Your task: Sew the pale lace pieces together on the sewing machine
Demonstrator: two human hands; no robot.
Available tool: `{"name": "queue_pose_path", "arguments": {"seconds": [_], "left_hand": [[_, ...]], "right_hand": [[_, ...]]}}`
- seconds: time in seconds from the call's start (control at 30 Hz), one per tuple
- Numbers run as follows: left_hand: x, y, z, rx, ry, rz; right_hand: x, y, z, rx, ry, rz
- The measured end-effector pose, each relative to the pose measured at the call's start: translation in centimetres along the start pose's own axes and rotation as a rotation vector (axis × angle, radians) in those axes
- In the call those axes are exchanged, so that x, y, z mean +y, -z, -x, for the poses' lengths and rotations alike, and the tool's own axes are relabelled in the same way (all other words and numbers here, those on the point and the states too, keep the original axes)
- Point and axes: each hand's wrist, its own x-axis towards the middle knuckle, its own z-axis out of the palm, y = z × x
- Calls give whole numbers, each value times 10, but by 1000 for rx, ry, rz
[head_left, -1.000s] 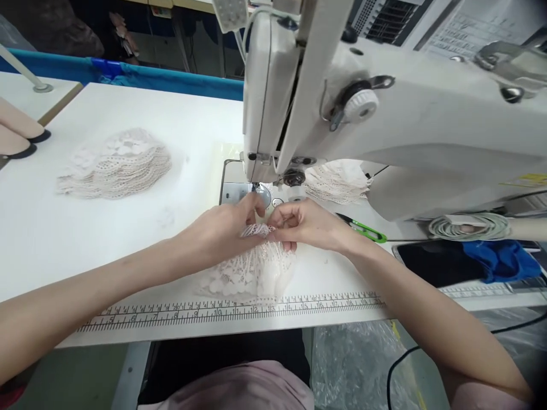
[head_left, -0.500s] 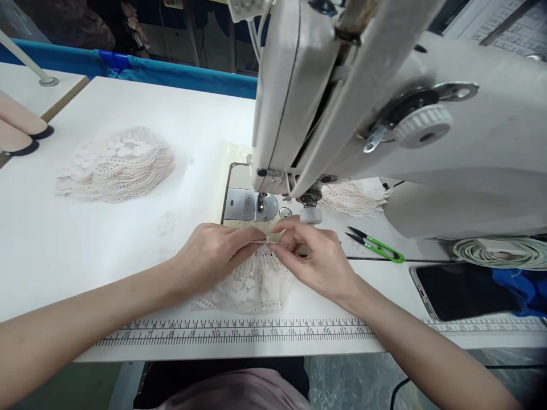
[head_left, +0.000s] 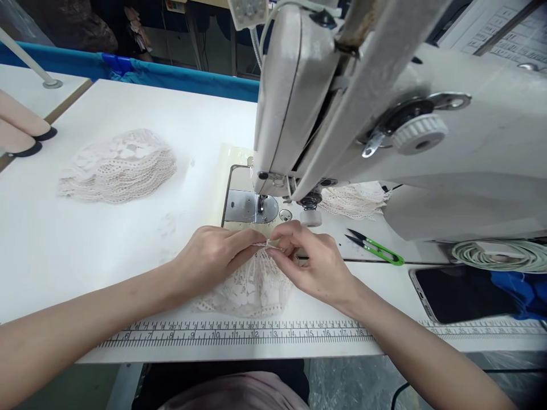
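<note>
A piece of cream lace fabric [head_left: 252, 290] hangs gathered between my two hands in front of the sewing machine, its lower part spread on the white table. My left hand [head_left: 216, 250] pinches the top edge of the lace between thumb and fingers. From the other side my right hand [head_left: 314, 259] pinches the same edge, with thumb and forefinger close to the left fingertips. Just beyond my hands is the metal needle plate [head_left: 243, 206], under the presser foot [head_left: 262, 203] of the sewing machine [head_left: 294, 85]. No fabric lies under the foot.
A pile of cream lace pieces [head_left: 122, 168] lies at left; more lace [head_left: 354, 200] is behind the machine head. Green thread snips [head_left: 378, 249], a phone [head_left: 464, 293] and a coiled cord [head_left: 502, 255] are at right. A printed ruler [head_left: 239, 334] runs along the front edge.
Both hands stay pinched on the lace edge with only a small shift of the fingers. The view has moved slightly; the other things lie as before.
</note>
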Motion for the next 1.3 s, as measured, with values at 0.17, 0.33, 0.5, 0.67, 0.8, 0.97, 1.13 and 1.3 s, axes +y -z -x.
{"name": "queue_pose_path", "arguments": {"seconds": [0.17,0.33,0.5,0.67,0.8,0.97,1.13,1.3], "left_hand": [[1,0,0,2,4,-13],[1,0,0,-11,-3,-33],[1,2,-1,35,-63,-76],[1,6,0,18,-81,-98],[3,5,2,13,-61,-90],[7,3,4,48,42,-24],[9,4,4,48,-70,30],[27,26,-5,-35,114,144]], "right_hand": [[0,0,1,4,6,-9],[-1,1,-1,-26,-2,-7],[-1,1,-2,-43,20,1],[3,1,0,5,142,95],[7,2,4,102,297,292],[4,9,6,124,589,492],[-10,15,4,171,852,666],[-34,26,8,109,751,635]]}}
